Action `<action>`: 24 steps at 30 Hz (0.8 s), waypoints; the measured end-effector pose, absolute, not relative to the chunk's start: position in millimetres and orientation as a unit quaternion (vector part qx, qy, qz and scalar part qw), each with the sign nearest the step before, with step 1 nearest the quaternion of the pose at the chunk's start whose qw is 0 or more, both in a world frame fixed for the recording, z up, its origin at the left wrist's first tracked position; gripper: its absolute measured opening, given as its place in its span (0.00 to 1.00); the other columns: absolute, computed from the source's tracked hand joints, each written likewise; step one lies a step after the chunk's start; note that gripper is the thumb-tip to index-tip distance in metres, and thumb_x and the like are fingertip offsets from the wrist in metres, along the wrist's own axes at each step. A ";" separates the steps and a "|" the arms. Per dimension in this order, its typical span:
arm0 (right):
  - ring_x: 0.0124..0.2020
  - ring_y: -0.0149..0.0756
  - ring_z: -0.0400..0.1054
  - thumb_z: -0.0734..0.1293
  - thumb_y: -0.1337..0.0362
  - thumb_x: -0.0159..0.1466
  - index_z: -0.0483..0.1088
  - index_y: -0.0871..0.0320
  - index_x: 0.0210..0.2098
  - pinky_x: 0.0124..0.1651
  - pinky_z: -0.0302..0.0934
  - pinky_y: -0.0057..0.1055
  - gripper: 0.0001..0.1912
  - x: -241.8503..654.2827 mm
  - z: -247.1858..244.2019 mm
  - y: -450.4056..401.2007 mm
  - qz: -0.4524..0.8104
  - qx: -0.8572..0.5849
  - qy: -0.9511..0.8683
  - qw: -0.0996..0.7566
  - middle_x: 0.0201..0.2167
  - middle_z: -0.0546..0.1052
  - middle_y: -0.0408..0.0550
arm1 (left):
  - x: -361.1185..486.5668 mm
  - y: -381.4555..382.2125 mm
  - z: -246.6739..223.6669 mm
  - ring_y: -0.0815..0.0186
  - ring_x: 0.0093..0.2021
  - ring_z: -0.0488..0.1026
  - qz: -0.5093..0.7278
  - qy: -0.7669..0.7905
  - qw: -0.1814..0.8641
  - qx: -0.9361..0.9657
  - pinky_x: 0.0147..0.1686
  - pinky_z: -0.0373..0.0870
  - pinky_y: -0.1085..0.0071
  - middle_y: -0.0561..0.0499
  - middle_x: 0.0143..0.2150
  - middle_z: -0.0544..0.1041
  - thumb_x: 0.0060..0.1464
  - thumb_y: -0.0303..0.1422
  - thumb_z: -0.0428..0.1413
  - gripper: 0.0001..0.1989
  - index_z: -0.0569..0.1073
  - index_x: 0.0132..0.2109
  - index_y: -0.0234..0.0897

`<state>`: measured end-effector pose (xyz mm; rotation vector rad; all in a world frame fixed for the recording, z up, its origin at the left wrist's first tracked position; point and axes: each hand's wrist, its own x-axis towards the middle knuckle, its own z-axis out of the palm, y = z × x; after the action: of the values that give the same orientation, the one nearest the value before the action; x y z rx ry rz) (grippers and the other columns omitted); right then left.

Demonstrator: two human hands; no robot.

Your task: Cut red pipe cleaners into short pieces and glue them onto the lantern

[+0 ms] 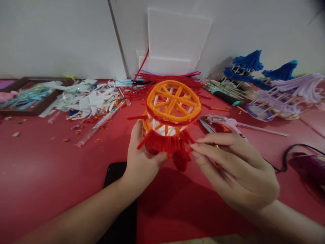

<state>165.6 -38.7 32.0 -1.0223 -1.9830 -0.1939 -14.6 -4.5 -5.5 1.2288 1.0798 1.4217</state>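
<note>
My left hand (143, 157) is wrapped around a small model (175, 117) made of orange and red pipe cleaners and pale sticks. Its round orange top has crossing spokes and faces up toward me. A fringe of short red pipe cleaner pieces (164, 144) fans out along the model's near side, above my left thumb. At the right end of that fringe, my right hand (236, 166) pinches a short red pipe cleaner piece (190, 148) between thumb and fingertips. The hold of my left fingers behind the model is hidden.
A black phone (115, 173) lies under my left forearm. Scissors (207, 126) and a glue gun (228, 123) lie behind my right hand. Scraps (88, 101) and a brown frame (38, 108) are at left; blue (247, 62) and lilac (281, 98) models stand at right.
</note>
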 end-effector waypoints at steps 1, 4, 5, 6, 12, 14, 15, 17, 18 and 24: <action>0.34 0.35 0.77 0.68 0.75 0.61 0.76 0.52 0.40 0.38 0.75 0.31 0.12 165.2 32.2 -38.2 -0.082 -0.413 -0.796 0.434 0.35 0.81 0.46 | -14.1 -5.0 -5.4 0.54 0.56 0.73 0.583 0.433 0.473 0.499 0.54 0.73 0.59 0.48 0.55 0.74 0.38 0.26 0.67 0.32 0.65 0.50 0.45; 0.32 0.34 0.76 0.67 0.76 0.61 0.75 0.51 0.41 0.36 0.74 0.31 0.14 162.1 32.0 -36.8 -0.090 -0.417 -0.790 0.440 0.32 0.81 0.45 | -13.6 -5.9 -4.2 0.58 0.50 0.75 0.592 0.418 0.458 0.514 0.51 0.74 0.61 0.51 0.48 0.74 0.37 0.25 0.66 0.28 0.66 0.47 0.44; 0.31 0.34 0.76 0.68 0.76 0.61 0.75 0.52 0.41 0.36 0.74 0.30 0.14 160.8 31.9 -36.5 -0.091 -0.417 -0.787 0.445 0.31 0.81 0.45 | -13.7 -6.0 -3.8 0.59 0.49 0.75 0.591 0.422 0.447 0.523 0.50 0.74 0.61 0.52 0.47 0.74 0.37 0.25 0.66 0.28 0.66 0.46 0.44; 0.30 0.34 0.76 0.68 0.76 0.61 0.75 0.52 0.41 0.36 0.74 0.30 0.14 159.7 31.7 -36.1 -0.090 -0.418 -0.785 0.448 0.30 0.81 0.45 | -13.9 -6.0 -3.5 0.59 0.48 0.75 0.590 0.426 0.436 0.530 0.49 0.74 0.61 0.52 0.46 0.74 0.37 0.25 0.66 0.27 0.66 0.45 0.44; 0.28 0.33 0.76 0.68 0.75 0.61 0.76 0.52 0.39 0.34 0.74 0.30 0.12 158.1 32.0 -35.1 -0.067 -0.412 -0.796 0.437 0.30 0.81 0.44 | -14.1 -5.4 -2.6 0.59 0.47 0.75 0.581 0.421 0.424 0.552 0.50 0.74 0.62 0.52 0.46 0.75 0.38 0.25 0.66 0.26 0.67 0.45 0.45; 0.28 0.32 0.76 0.68 0.75 0.61 0.76 0.53 0.39 0.33 0.74 0.29 0.12 157.8 32.1 -34.7 -0.072 -0.409 -0.799 0.436 0.30 0.81 0.44 | -13.4 -5.2 -2.1 0.60 0.48 0.75 0.583 0.411 0.429 0.554 0.51 0.74 0.63 0.53 0.47 0.76 0.38 0.23 0.65 0.27 0.68 0.46 0.46; 0.28 0.32 0.76 0.68 0.75 0.61 0.76 0.53 0.38 0.33 0.74 0.29 0.12 157.3 32.0 -34.5 -0.075 -0.410 -0.798 0.436 0.30 0.81 0.44 | -13.1 -5.2 -1.8 0.61 0.48 0.75 0.583 0.408 0.429 0.556 0.52 0.74 0.64 0.53 0.48 0.76 0.38 0.22 0.64 0.27 0.67 0.46 0.46; 0.28 0.32 0.76 0.68 0.76 0.61 0.76 0.54 0.37 0.33 0.74 0.28 0.11 155.8 31.9 -34.1 -0.080 -0.414 -0.793 0.440 0.29 0.81 0.44 | -12.6 -5.1 -1.4 0.61 0.49 0.75 0.587 0.399 0.426 0.561 0.52 0.74 0.64 0.53 0.49 0.76 0.39 0.21 0.64 0.28 0.67 0.47 0.46; 0.28 0.31 0.75 0.68 0.76 0.61 0.76 0.54 0.36 0.33 0.73 0.27 0.11 155.1 32.0 -34.1 -0.083 -0.415 -0.791 0.442 0.29 0.81 0.44 | -12.4 -5.1 -1.4 0.61 0.50 0.75 0.587 0.396 0.426 0.563 0.52 0.73 0.64 0.53 0.50 0.76 0.39 0.21 0.64 0.28 0.67 0.48 0.46; 0.28 0.31 0.74 0.69 0.75 0.60 0.77 0.54 0.39 0.33 0.73 0.28 0.11 158.0 33.1 -34.2 -0.098 -0.396 -0.805 0.431 0.29 0.80 0.44 | -13.5 -6.8 -4.5 0.56 0.55 0.74 0.585 0.392 0.453 0.547 0.56 0.71 0.59 0.50 0.53 0.76 0.39 0.23 0.66 0.28 0.67 0.49 0.45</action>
<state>158.0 -34.2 33.1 -0.9868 -2.0074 -0.2441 -13.5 -6.8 -4.5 1.3514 0.9669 1.4437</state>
